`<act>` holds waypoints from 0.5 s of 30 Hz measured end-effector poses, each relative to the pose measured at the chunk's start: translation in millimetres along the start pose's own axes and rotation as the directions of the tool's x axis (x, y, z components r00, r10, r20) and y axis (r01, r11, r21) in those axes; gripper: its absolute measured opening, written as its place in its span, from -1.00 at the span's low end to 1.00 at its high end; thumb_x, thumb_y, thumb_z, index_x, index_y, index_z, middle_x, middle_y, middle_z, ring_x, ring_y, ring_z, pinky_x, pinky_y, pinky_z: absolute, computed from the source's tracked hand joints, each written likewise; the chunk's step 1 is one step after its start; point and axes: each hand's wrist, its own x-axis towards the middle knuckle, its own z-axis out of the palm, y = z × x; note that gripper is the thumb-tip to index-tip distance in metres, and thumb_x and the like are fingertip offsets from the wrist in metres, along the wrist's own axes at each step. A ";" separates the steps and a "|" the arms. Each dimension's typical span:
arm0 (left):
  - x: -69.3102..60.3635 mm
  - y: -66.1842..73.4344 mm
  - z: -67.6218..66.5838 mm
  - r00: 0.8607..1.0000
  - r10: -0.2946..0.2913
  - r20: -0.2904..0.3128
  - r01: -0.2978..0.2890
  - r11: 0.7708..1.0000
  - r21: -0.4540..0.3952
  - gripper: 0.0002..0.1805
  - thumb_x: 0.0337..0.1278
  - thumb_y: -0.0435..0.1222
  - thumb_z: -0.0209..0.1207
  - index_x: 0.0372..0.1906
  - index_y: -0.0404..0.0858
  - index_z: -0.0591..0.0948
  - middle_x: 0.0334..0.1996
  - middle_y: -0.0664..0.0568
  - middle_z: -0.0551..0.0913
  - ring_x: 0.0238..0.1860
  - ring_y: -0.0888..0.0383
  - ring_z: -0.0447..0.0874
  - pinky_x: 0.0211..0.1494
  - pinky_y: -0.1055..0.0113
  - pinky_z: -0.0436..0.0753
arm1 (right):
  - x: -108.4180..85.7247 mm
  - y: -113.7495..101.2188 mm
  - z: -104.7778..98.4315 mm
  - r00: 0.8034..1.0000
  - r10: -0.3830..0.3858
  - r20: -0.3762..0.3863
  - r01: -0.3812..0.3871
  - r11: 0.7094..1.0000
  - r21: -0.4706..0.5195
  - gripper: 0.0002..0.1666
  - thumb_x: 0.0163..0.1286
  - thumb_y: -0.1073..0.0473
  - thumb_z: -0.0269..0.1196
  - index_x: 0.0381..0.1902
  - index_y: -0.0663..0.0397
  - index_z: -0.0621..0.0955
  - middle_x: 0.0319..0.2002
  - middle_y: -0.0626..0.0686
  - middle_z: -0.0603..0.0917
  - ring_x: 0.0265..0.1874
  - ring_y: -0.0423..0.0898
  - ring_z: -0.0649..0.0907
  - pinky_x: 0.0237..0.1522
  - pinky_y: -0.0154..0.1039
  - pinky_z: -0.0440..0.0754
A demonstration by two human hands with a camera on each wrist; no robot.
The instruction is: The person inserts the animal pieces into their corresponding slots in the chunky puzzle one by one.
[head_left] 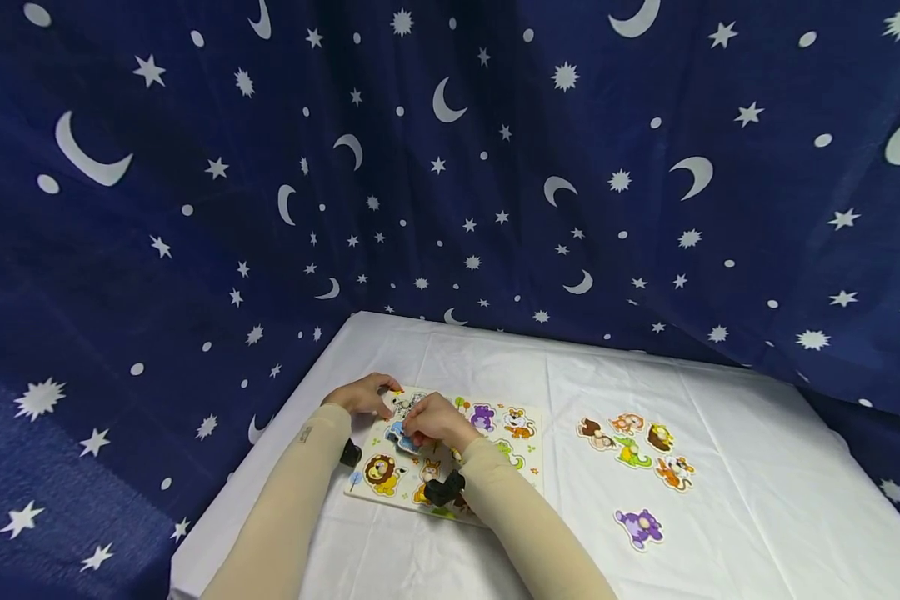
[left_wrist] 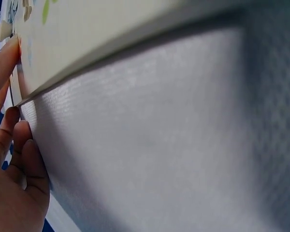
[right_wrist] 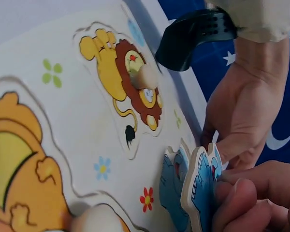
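Facing starry curtain (head_left: 495, 192) beyond puzzle board (right_wrist: 72, 116), working over white tablecloth (head_left: 607, 367) beneath board. Gripping board's left edge with left hand (head_left: 363, 395), bending fingers. Pinching blue piece (right_wrist: 205, 186) between closed fingertips of right hand (head_left: 437, 419), tilting above board's blue picture (right_wrist: 172, 182); possibly jamming from entering askew.

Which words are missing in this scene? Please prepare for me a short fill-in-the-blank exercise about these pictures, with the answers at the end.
1. The right hand pinches a ____ piece.
2. In the head view, the loose purple piece lies to the ____ of the board.
3. The cloth under the board is ____.
4. The yellow animal with a brown mane is a ____.

Missing words: blue; right; white; lion.
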 end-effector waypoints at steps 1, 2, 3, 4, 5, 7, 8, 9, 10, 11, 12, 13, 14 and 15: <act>0.4 0.3 -0.3 1.000 -0.001 -0.003 0.001 1.000 -0.001 -0.47 -0.07 -0.46 0.44 0.09 -0.20 0.59 0.38 -0.22 0.41 0.37 -0.11 0.32 0.49 -0.04 0.25 | 1.2 -0.1 1.0 1.000 0.001 -0.005 -0.001 1.000 -0.001 -0.95 0.17 0.47 0.30 -0.43 0.34 0.71 -0.72 -0.07 0.59 -0.73 -0.25 0.56 -0.61 -0.39 0.54; 0.5 0.6 -0.6 1.000 -0.002 -0.005 0.002 1.000 -0.002 -0.47 -0.07 -0.46 0.44 0.09 -0.20 0.59 0.39 -0.22 0.41 0.37 -0.11 0.32 0.49 -0.05 0.25 | 2.4 -0.3 1.9 1.000 0.002 -0.008 -0.002 1.000 0.000 -0.94 0.17 0.47 0.30 -0.44 0.33 0.71 -0.71 -0.08 0.60 -0.73 -0.25 0.56 -0.61 -0.39 0.55; 0.5 0.9 -0.8 1.000 -0.003 -0.005 0.003 1.000 -0.004 -0.47 -0.07 -0.46 0.43 0.09 -0.20 0.58 0.39 -0.22 0.40 0.37 -0.11 0.31 0.49 -0.05 0.25 | 3.5 0.0 2.9 1.000 0.004 -0.012 -0.004 1.000 -0.001 -0.94 0.17 0.47 0.31 -0.45 0.33 0.71 -0.72 -0.07 0.60 -0.74 -0.25 0.57 -0.62 -0.39 0.56; 0.3 1.3 -0.9 1.000 -0.001 -0.005 0.001 1.000 -0.001 -0.47 -0.08 -0.47 0.44 0.09 -0.21 0.58 0.39 -0.22 0.40 0.37 -0.11 0.32 0.49 -0.05 0.25 | 4.6 0.2 3.9 1.000 0.006 -0.015 -0.006 1.000 -0.006 -0.94 0.16 0.47 0.31 -0.47 0.32 0.71 -0.72 -0.07 0.60 -0.74 -0.25 0.57 -0.62 -0.38 0.56; 0.0 1.6 -1.0 1.000 -0.003 -0.004 0.003 1.000 -0.003 -0.47 -0.07 -0.47 0.43 0.09 -0.21 0.58 0.39 -0.22 0.40 0.36 -0.11 0.32 0.48 -0.04 0.26 | 5.2 0.4 5.0 1.000 0.005 -0.017 -0.005 1.000 -0.009 -0.94 0.16 0.47 0.31 -0.48 0.32 0.71 -0.72 -0.07 0.60 -0.75 -0.25 0.57 -0.63 -0.38 0.57; -1.3 2.3 -0.9 1.000 -0.010 -0.001 0.010 1.000 -0.009 -0.47 -0.06 -0.48 0.43 0.10 -0.21 0.58 0.39 -0.22 0.40 0.35 -0.10 0.32 0.47 -0.03 0.28 | 6.3 1.2 7.3 1.000 0.004 -0.017 -0.005 1.000 -0.015 -0.94 0.16 0.47 0.32 -0.47 0.33 0.71 -0.72 -0.06 0.60 -0.75 -0.24 0.57 -0.62 -0.36 0.59; -1.9 2.5 -0.9 1.000 -0.013 0.000 0.013 1.000 -0.011 -0.47 -0.06 -0.48 0.43 0.10 -0.21 0.58 0.39 -0.22 0.40 0.34 -0.10 0.33 0.46 -0.02 0.29 | 6.7 1.5 8.2 1.000 0.005 -0.018 -0.005 1.000 -0.016 -0.95 0.16 0.47 0.32 -0.47 0.34 0.71 -0.73 -0.06 0.60 -0.75 -0.23 0.57 -0.62 -0.35 0.59; -2.4 2.5 -0.9 1.000 -0.016 0.002 0.016 1.000 -0.013 -0.48 -0.05 -0.48 0.42 0.10 -0.21 0.58 0.39 -0.22 0.41 0.33 -0.10 0.33 0.45 -0.02 0.30 | 7.0 2.2 9.2 1.000 0.003 -0.017 -0.003 1.000 -0.023 -0.95 0.17 0.47 0.32 -0.45 0.36 0.72 -0.73 -0.05 0.61 -0.75 -0.23 0.57 -0.62 -0.35 0.60; -2.7 2.6 -1.0 1.000 -0.018 0.002 0.018 1.000 -0.015 -0.48 -0.05 -0.48 0.42 0.09 -0.20 0.58 0.40 -0.22 0.40 0.34 -0.09 0.33 0.45 -0.02 0.30 | 7.2 2.9 10.1 1.000 0.002 -0.015 -0.002 1.000 -0.030 -0.94 0.19 0.46 0.32 -0.44 0.36 0.72 -0.72 -0.06 0.61 -0.75 -0.23 0.57 -0.61 -0.34 0.61; -3.1 2.6 -1.0 1.000 -0.021 0.003 0.021 1.000 -0.021 -0.48 -0.04 -0.48 0.42 0.09 -0.19 0.58 0.40 -0.22 0.40 0.35 -0.09 0.32 0.46 -0.02 0.29 | 7.2 3.5 10.9 1.000 0.000 -0.016 -0.001 0.999 -0.041 -0.94 0.20 0.45 0.31 -0.43 0.37 0.73 -0.72 -0.06 0.61 -0.74 -0.23 0.57 -0.60 -0.34 0.62; -3.3 2.6 -1.0 1.000 -0.021 0.002 0.021 1.000 -0.023 -0.49 -0.04 -0.48 0.42 0.09 -0.19 0.58 0.40 -0.22 0.40 0.35 -0.09 0.32 0.47 -0.02 0.27 | 7.3 4.1 11.7 1.000 -0.003 -0.015 0.002 0.998 -0.057 -0.92 0.22 0.44 0.31 -0.42 0.37 0.73 -0.72 -0.05 0.62 -0.74 -0.24 0.57 -0.59 -0.34 0.62; -3.4 2.6 -1.0 1.000 -0.021 0.002 0.021 0.999 -0.026 -0.49 -0.04 -0.48 0.41 0.09 -0.19 0.59 0.40 -0.22 0.39 0.35 -0.09 0.31 0.48 -0.03 0.26 | 7.4 4.5 12.5 1.000 -0.004 -0.015 0.003 0.998 -0.069 -0.91 0.24 0.43 0.31 -0.42 0.36 0.74 -0.71 -0.05 0.62 -0.74 -0.24 0.57 -0.58 -0.35 0.62; -3.6 2.8 -1.1 1.000 -0.019 0.002 0.019 0.999 -0.027 -0.49 -0.04 -0.48 0.41 0.09 -0.19 0.59 0.40 -0.21 0.39 0.36 -0.09 0.31 0.49 -0.03 0.25 | 7.3 4.8 13.3 1.000 -0.009 -0.016 0.008 0.997 -0.083 -0.90 0.25 0.42 0.31 -0.42 0.36 0.74 -0.71 -0.06 0.62 -0.74 -0.25 0.57 -0.58 -0.35 0.61; -3.8 3.1 -1.3 1.000 -0.015 0.003 0.015 1.000 -0.024 -0.49 -0.04 -0.48 0.41 0.08 -0.19 0.59 0.40 -0.22 0.39 0.36 -0.10 0.30 0.49 -0.04 0.24 | 7.1 5.0 14.1 1.000 -0.016 -0.019 0.014 0.995 -0.097 -0.89 0.26 0.42 0.31 -0.43 0.35 0.74 -0.71 -0.05 0.63 -0.73 -0.25 0.56 -0.57 -0.35 0.61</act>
